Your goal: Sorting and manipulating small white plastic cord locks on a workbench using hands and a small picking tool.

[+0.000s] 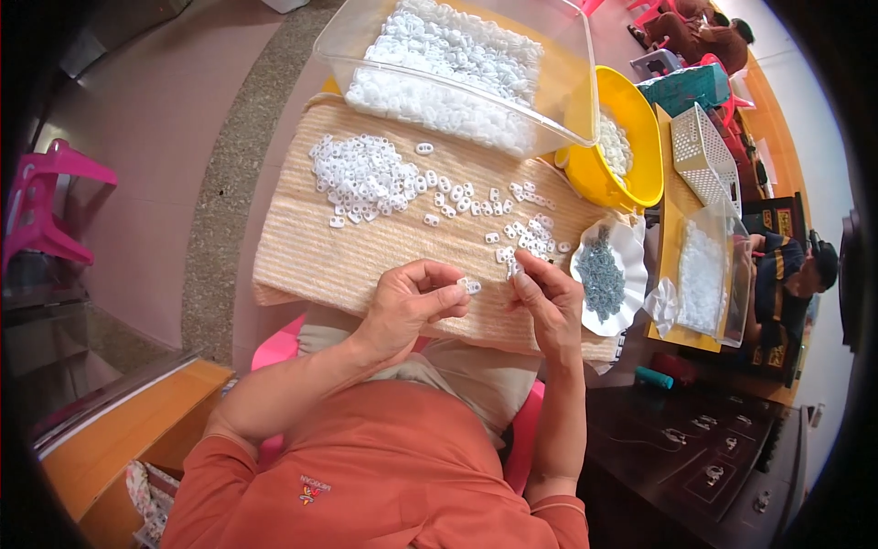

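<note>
A person in an orange shirt [393, 467] works at a cloth-covered counter [315, 256], both hands raised over its near edge and well apart. The left hand [412, 302] pinches a white two-hole oval piece [473, 286] between thumb and fingers, the part jutting out at about the hand's 2 o'clock, toward the right hand [544, 297]. The right hand's thumb and forefinger nearly meet beside the loose white pieces; whether they grip one cannot be told. A scatter of matching pieces [533, 236] lies just beyond that hand at its 12 o'clock, and a larger pile [361, 177] sits at the left hand's 11 o'clock. Straight ahead of both hands, at 12 o'clock, a clear plastic bin [565, 64] holds a thick bed of white parts. A yellow basin [647, 133] with whitish pieces stands at the right hand's 1 o'clock, and at its 3 o'clock, a white scalloped dish [631, 261] carries small blue-gray parts [601, 279]. A pink stool [55, 197] stands at 10 o'clock, well apart from the counter.
</note>
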{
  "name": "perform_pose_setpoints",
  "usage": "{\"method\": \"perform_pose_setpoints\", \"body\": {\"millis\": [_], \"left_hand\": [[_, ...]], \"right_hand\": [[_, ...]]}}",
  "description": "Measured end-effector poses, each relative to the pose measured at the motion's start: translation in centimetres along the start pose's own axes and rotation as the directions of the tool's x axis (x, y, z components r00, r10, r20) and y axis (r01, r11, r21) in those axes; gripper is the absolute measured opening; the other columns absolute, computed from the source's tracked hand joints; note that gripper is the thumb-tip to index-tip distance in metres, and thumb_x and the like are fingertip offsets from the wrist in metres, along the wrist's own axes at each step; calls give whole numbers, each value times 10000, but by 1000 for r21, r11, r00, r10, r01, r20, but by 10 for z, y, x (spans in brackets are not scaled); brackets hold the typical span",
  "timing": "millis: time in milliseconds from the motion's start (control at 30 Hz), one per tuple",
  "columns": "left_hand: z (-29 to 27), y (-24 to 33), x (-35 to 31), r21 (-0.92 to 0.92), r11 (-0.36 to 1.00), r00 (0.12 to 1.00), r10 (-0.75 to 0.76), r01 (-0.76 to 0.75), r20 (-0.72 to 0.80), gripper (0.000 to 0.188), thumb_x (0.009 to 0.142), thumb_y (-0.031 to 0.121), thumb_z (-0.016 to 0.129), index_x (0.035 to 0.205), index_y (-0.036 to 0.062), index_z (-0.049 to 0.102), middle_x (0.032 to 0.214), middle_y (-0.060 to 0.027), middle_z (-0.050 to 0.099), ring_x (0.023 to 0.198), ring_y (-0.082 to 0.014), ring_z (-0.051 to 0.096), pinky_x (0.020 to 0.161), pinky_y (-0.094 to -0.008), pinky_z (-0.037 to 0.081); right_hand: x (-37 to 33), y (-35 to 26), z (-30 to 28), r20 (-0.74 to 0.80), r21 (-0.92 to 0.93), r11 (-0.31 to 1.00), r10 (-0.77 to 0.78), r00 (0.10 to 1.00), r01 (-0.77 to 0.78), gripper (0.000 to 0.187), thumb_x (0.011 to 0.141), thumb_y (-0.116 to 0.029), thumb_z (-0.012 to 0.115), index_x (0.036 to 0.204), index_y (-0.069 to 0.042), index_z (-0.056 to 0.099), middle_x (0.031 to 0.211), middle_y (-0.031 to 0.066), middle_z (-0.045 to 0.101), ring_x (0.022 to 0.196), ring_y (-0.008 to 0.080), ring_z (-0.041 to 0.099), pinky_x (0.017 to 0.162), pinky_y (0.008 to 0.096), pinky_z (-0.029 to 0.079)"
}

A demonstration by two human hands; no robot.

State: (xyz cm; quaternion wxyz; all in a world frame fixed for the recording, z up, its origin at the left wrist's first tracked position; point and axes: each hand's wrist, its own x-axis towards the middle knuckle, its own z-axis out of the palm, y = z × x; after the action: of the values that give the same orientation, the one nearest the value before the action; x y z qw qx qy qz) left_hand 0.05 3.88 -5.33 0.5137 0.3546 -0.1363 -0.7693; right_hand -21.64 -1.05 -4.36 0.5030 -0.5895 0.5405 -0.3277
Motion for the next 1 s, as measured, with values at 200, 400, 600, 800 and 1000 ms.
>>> {"method": "perform_pose_setpoints", "body": {"millis": [200,400,600,800,1000], "left_hand": [[1,0,0,7,1000,1000,4,-4,-2,144,873,8,637,1013,11,603,879,-87,668,791,-139,664,744,-265,569],[1,0,0,21,1000,1000,9,-9,-4,143,874,7,635,1014,16,608,882,-89,673,793,-138,667,743,-265,571],[0,0,0,26,1000,1000,2,-2,-12,146,876,9,633,1020,19,609,882,-83,674,792,-135,667,751,-266,572],[2,3,-2,31,999,999,-24,25,-31,141,881,15,631,1020,21,610,893,-71,665,803,-128,665,752,-270,574],[2,1,-2,17,1000,1000,-22,22,-13,136,884,36,636,1016,26,605,893,-61,661,789,-118,656,711,-250,567]], "right_hand": [[-1,0,6,1,118,993,-20,1000,19,327,898,-68,632,1191,67,578,857,86,642,691,133,608,623,280,554],[-3,10,8,-50,71,997,-32,998,36,302,897,-55,627,1169,70,587,846,95,644,703,143,618,641,285,548],[-5,-5,17,-98,238,971,58,993,-33,204,899,-42,607,1075,60,619,805,75,626,706,144,620,662,282,544],[-5,-2,9,-48,106,994,-34,998,39,176,892,2,574,1049,68,618,921,91,611,741,153,625,705,277,542],[-4,-2,9,147,-27,984,-169,975,175,177,865,65,558,1030,74,621,991,103,592,824,169,632,739,283,548]]}}
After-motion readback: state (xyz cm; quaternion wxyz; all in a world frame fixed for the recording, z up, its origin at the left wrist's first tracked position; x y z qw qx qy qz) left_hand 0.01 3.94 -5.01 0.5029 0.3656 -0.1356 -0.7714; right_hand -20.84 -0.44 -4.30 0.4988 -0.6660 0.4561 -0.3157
